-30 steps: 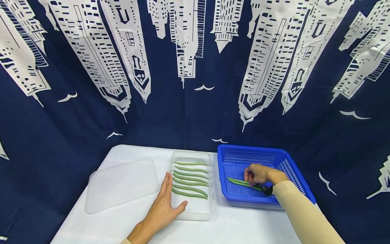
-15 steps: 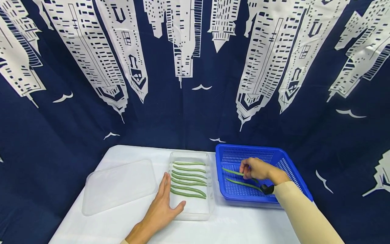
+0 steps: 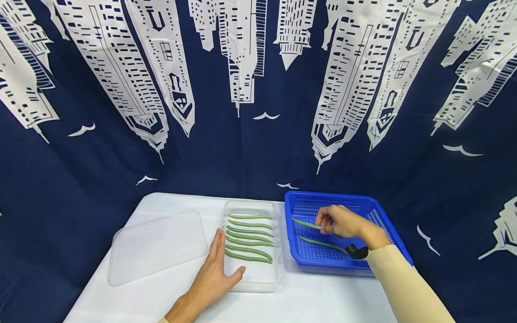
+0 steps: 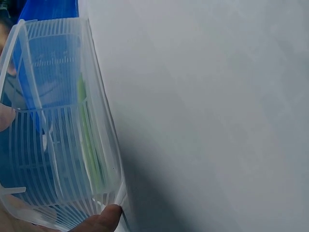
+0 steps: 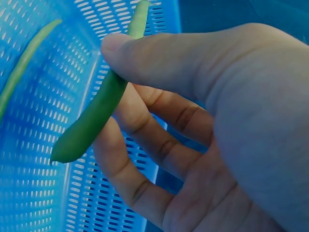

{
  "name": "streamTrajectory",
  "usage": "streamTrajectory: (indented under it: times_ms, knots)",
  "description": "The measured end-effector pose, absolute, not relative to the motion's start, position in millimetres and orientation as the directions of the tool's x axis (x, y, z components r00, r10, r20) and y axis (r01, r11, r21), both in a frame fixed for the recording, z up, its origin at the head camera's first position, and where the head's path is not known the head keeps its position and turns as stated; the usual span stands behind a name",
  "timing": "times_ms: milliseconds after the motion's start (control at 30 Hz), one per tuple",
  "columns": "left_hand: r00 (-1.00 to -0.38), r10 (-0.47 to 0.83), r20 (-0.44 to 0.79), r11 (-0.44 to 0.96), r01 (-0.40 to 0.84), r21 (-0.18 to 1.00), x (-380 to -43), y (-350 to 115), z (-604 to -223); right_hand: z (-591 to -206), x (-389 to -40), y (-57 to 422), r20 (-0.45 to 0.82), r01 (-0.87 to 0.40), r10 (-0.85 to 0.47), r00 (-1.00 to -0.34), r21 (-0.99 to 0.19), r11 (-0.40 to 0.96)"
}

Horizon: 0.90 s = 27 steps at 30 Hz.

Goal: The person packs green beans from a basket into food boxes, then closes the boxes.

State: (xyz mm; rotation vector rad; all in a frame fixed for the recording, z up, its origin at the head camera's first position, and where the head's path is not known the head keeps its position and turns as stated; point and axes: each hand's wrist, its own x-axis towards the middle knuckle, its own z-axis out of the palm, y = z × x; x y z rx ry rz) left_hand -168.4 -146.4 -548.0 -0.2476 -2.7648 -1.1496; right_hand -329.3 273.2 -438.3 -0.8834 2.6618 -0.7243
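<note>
My right hand pinches a green bean between thumb and fingers, over the blue plastic basket. A second green bean lies on the basket's floor nearer to me. To the left, a clear plastic container holds several green beans, laid side by side across it in a column. My left hand rests at the container's left side, fingers straight and thumb spread over its near part. In the left wrist view, a thumb touches the container's edge and green shows through its wall.
A translucent flat lid lies on the white table left of the container. The basket stands just right of the container. Behind the table hangs a dark blue cloth printed with white buildings.
In the basket, my right hand has drawn one green bean away from the other, toward the back and slightly left. My left hand stays at the container.
</note>
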Motion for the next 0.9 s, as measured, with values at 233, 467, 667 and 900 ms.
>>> streamTrajectory:
  times_ms: [233, 467, 667, 900]
  knots:
    - [-0.981, 0.087, 0.175, 0.71, 0.185, 0.68, -167, -149, -552, -429, -321, 266, -0.048, -0.499, -0.595, -0.802, -0.493, 0.712]
    - [-0.979, 0.096, 0.178, 0.694, 0.194, 0.693, -170, -148, -553, -420, -310, 260, -0.007, -0.531, -0.601, -0.799, -0.461, 0.711]
    - [-0.982, 0.094, 0.163, 0.696, 0.182, 0.695, -170, -148, -553, -411, -302, 250, 0.016, -0.577, -0.632, -0.775, -0.428, 0.696]
    - [-0.98, 0.1, 0.17, 0.696, 0.191, 0.692, -172, -150, -552, -401, -292, 238, -0.003, -0.559, -0.615, -0.788, -0.416, 0.717]
